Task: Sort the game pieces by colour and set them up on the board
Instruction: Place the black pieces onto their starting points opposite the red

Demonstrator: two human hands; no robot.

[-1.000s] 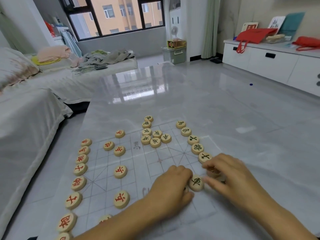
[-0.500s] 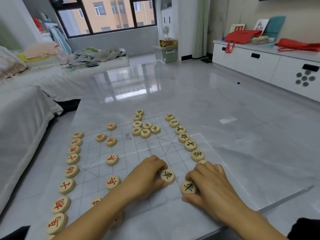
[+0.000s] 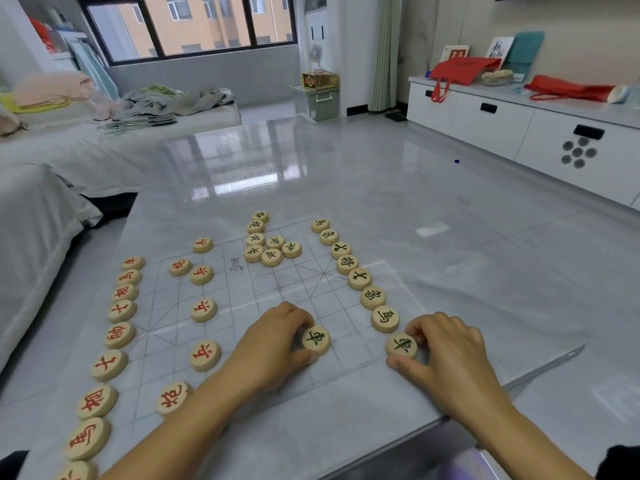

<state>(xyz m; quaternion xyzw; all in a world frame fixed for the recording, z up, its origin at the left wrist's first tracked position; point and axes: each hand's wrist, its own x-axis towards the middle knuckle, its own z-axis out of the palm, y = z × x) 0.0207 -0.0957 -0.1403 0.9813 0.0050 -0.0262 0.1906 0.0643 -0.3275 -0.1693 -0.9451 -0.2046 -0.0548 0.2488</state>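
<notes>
Pieces: pale wooden discs with red or dark-green characters, on the gridded board (image 3: 239, 306). Red column (image 3: 119, 336) runs down the left edge and green column (image 3: 360, 278) down the right, with a loose green cluster (image 3: 266, 244) at the far side.

My left hand (image 3: 273, 341) pinches a green piece (image 3: 316, 339) mid-board. My right hand (image 3: 450, 355) pinches another green piece (image 3: 401, 345) at the green column's near end, just beside the horse piece (image 3: 385, 318).

Versus 0.5 s ago: the right hand's piece has moved out into line and the horse piece is now uncovered.

The bottom-left red piece (image 3: 76, 472) is cut by the frame. The far characters are unreadable.

Sixteen green pieces (image 3: 385, 318) sit at centre and right of the frame. Fifteen red pieces (image 3: 119, 335) show at left, possibly more hidden near the lower edge. One board (image 3: 277, 289).
</notes>
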